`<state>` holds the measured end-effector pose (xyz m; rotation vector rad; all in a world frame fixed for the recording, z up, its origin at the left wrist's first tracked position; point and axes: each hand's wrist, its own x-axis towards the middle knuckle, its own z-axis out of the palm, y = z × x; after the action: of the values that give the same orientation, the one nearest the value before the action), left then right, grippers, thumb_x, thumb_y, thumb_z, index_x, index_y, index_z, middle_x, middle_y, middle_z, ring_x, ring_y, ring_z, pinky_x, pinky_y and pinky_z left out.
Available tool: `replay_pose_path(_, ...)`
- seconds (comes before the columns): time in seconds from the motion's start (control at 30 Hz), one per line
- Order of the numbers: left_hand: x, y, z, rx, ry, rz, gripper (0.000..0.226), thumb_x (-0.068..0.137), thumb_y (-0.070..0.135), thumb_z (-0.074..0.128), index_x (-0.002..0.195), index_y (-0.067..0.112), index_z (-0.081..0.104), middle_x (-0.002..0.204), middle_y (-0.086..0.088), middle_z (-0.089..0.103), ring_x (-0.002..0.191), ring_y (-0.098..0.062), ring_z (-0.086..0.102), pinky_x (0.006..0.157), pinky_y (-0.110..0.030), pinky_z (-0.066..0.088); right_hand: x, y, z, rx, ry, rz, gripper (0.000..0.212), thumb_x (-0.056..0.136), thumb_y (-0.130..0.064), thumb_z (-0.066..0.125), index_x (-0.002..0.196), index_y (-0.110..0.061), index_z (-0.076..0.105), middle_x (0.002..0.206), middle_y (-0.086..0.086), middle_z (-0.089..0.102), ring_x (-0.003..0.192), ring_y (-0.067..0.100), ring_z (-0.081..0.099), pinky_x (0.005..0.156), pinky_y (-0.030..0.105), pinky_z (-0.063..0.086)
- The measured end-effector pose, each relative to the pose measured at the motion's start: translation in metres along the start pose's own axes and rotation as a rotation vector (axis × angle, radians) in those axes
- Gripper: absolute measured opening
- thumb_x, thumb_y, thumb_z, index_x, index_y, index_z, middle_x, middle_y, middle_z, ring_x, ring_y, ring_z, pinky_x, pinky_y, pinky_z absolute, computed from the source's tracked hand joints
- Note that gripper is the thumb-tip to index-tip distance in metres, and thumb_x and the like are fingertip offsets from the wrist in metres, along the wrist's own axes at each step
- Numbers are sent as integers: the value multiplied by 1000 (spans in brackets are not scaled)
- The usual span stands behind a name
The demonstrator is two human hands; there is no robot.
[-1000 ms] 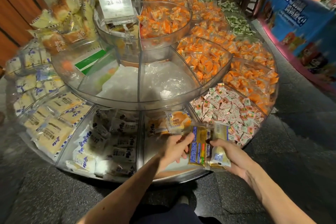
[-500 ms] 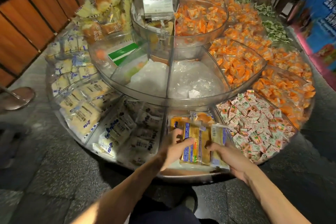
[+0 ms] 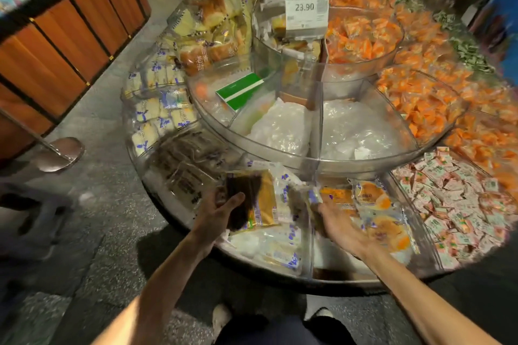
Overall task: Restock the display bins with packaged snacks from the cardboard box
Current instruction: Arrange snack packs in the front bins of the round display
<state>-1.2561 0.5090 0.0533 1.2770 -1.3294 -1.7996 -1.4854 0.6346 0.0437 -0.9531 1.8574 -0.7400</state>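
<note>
Below price tag [image 3: 307,12], over front bottom-tier bin [image 3: 336,278]: left hand [image 3: 221,213] grips stack of snack packets [image 3: 262,199], thumb on top, fingers curled underneath. Below-right of price tag: right hand [image 3: 340,228] has fingers loosely extended, apart, against orange cake packets [image 3: 375,204] lying in adjacent compartment. Blur hides exact contact.
</note>
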Motion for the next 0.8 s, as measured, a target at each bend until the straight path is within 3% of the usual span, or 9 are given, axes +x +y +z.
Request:
replay_pose_path(0.07,6,4,-29,12,1,5,17,92,14,67,109,15,66,95,-9,76,82,-20,74,61,-27,58,7,-5,18,-291,1,-182,33,106,-32,41,138,-24,40,124,-5,51,112,14,49,98,31,39)
replay_pose_path(0.2,17,4,-63,92,-47,39,7,94,7,64,98,13,64,70,8,72,70,-11,66,56,-16,52,27,0,54,-702,122,-344,48,88,-18,73,122,-18,40,97,7,62,91,27,58,75,31,39)
replay_pose_path(0.27,19,5,-70,104,-85,33,11,94,5,62,94,15,62,69,10,73,66,-5,69,57,-15,53,31,-6,67,-874,211,-291,48,87,-14,70,127,-12,43,112,14,67,104,33,59,85,36,44)
replay_pose_path(0.37,23,5,-77,143,-96,36,8,93,10,66,94,18,64,78,5,75,75,-10,71,62,-18,55,35,-13,82,-1081,247,-115,58,91,-3,55,145,-11,35,142,9,54,129,30,44,104,39,34)
replay_pose_path(0.53,22,11,-84,201,-222,58,12,92,22,66,104,20,70,101,4,77,95,-16,73,79,-29,58,44,-10,92,-1031,276,12,51,94,-2,49,142,-12,38,142,8,52,131,31,41,103,39,39)
replay_pose_path(0.63,22,14,-86,208,-206,53,13,90,24,68,102,17,70,101,1,77,98,-20,73,86,-37,57,52,-3,94,-981,276,54,50,94,-1,51,142,-11,39,141,11,52,131,32,40,105,39,44)
replay_pose_path(0.8,23,11,-94,256,-245,56,35,83,41,75,103,14,69,101,-2,76,98,-23,72,87,-41,57,54,4,101,-861,300,62,50,91,-4,53,140,-6,44,139,14,47,131,31,41,114,34,31)
